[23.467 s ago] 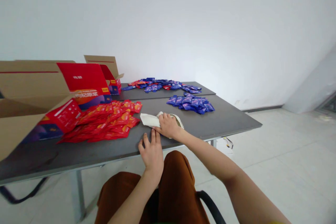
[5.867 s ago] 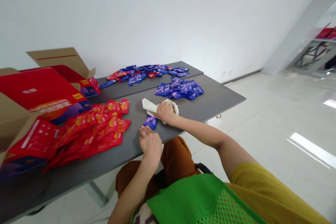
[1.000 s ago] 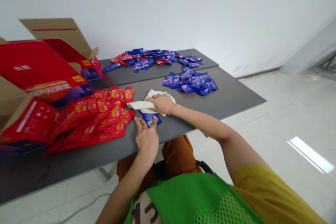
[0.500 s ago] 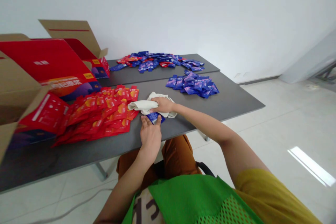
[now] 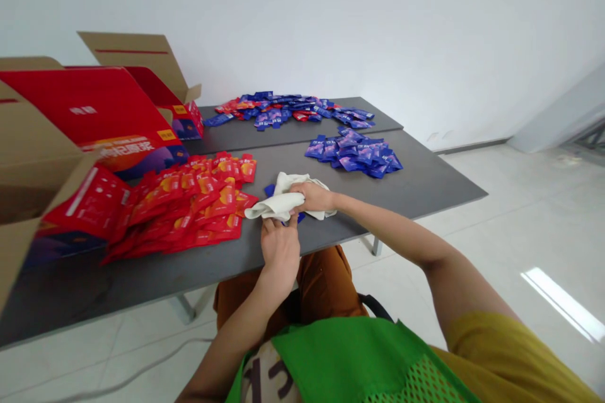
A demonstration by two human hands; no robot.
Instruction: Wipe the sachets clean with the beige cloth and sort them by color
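Note:
My right hand is closed on a crumpled white cloth, which lies over a blue sachet on the table. Only corners of that sachet show past the cloth. My left hand rests at the near edge of the sachet, fingers stretched out and apart, their tips partly under the cloth. Just left of the hands lies a large heap of red sachets. Beyond them to the right is a smaller pile of blue sachets.
Two open red cartons, a near one and a farther one, stand on the left of the grey table. A mixed row of blue and red sachets lies along the back by the wall. The table's front edge runs close to my lap.
My right hand has drawn the cloth nearer to me and over the sachet, covering most of it. A far corner of the sachet now shows behind the cloth. My left hand stays at the near edge.

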